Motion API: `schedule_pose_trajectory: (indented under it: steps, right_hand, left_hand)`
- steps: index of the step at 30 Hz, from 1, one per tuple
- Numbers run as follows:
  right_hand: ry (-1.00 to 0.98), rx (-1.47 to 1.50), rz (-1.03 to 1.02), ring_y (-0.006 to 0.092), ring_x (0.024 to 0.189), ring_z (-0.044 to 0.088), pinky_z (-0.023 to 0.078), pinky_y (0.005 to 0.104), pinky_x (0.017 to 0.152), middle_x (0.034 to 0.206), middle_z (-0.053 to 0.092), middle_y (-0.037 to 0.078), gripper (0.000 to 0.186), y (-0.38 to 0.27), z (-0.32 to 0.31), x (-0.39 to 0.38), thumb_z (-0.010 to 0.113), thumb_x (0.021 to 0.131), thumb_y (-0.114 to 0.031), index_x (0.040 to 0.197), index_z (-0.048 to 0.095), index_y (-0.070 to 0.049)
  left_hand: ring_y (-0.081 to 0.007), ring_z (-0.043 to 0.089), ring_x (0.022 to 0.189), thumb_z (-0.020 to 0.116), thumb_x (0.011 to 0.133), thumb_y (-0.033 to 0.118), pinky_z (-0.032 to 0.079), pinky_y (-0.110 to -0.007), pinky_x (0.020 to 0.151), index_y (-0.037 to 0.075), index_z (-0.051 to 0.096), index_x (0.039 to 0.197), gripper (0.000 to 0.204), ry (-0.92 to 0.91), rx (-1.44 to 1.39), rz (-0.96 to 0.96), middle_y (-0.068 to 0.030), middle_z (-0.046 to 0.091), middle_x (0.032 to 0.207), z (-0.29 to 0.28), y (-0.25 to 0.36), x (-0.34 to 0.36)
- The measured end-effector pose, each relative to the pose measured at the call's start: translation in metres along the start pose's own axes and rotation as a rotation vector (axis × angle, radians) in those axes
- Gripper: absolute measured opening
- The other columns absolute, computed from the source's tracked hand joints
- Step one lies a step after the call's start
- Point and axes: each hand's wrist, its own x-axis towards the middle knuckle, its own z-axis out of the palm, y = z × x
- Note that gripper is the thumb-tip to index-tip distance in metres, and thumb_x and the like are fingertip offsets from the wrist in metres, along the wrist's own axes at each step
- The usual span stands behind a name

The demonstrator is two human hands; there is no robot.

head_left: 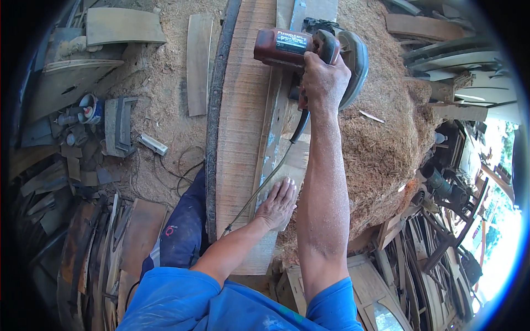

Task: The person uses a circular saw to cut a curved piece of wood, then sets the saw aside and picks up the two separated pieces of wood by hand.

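Note:
My right hand (327, 83) is wrapped around the rear handle of a circular saw (280, 49), which has a dark red motor body and a grey blade guard. The saw rests at the far end of a pale board (298, 157). Flat on this board, nearer to me, lies my left hand (277, 205) with its fingers stretched out. A long, narrow strip (270, 146) with worn bluish paint runs lengthwise between the pale board and a wide brown plank (240, 121). From the saw, a power cord (259, 190) trails back past my left hand. The blade itself is hidden.
A big sawdust heap (381, 149) rises on the right. Wood offcuts (124, 26) are piled on both sides, and a loose board (199, 63) lies left of the plank. A white power socket box (153, 144) and a paint can (90, 107) are on the left.

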Motion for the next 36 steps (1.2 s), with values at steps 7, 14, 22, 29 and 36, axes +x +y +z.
schedule_pose_trajectory:
  steps: [7,14,22,29,36]
  right_hand:
    - [0.001,0.006,0.031,0.0225,0.081,0.073,0.055,0.0376,0.083,0.085,0.075,0.015,0.029,-0.003,0.001,0.01,0.065,0.081,-0.014,0.106,0.074,0.0]
    - [0.007,0.014,0.028,0.0235,0.082,0.073,0.055,0.0387,0.083,0.085,0.076,0.015,0.028,-0.003,0.005,0.022,0.066,0.082,-0.016,0.104,0.075,-0.001]
    - [0.073,-0.139,-0.214,0.0119,0.055,0.064,0.053,0.0302,0.049,0.076,0.07,0.008,0.026,0.009,0.012,0.044,0.068,0.086,-0.014,0.109,0.075,-0.004]
    - [0.097,-0.067,-0.06,0.0392,0.088,0.074,0.057,0.0466,0.084,0.086,0.075,0.021,0.021,-0.01,0.015,0.047,0.067,0.081,-0.019,0.096,0.073,-0.006]
    - [0.192,-0.124,-0.02,0.0408,0.089,0.073,0.057,0.0469,0.083,0.086,0.074,0.022,0.023,-0.011,0.02,0.06,0.067,0.081,-0.022,0.093,0.073,-0.003]
  left_hand:
    - [-0.0406,0.021,0.153,0.045,0.103,0.046,0.01,-0.054,0.127,-0.003,0.041,0.152,0.069,0.021,-0.045,0.008,-0.0215,0.03,0.159,0.001,0.0,0.0]
    - [-0.0429,0.021,0.153,0.047,0.103,0.046,0.01,-0.057,0.126,-0.004,0.042,0.151,0.069,-0.004,-0.077,0.031,-0.0233,0.03,0.158,0.001,-0.001,0.0]
    - [-0.0434,0.022,0.152,0.046,0.103,0.044,0.011,-0.057,0.126,-0.004,0.043,0.15,0.067,-0.008,-0.052,0.029,-0.0238,0.031,0.157,-0.002,-0.001,0.001]
    - [-0.044,0.021,0.153,0.043,0.102,0.037,0.01,-0.057,0.127,-0.004,0.043,0.151,0.064,0.062,-1.179,-0.161,-0.0257,0.03,0.159,0.033,0.011,-0.004]
    - [-0.0461,0.02,0.153,0.044,0.101,0.038,0.013,-0.06,0.126,-0.007,0.041,0.151,0.067,-0.006,-0.65,0.037,-0.0285,0.028,0.162,0.024,0.003,-0.001]
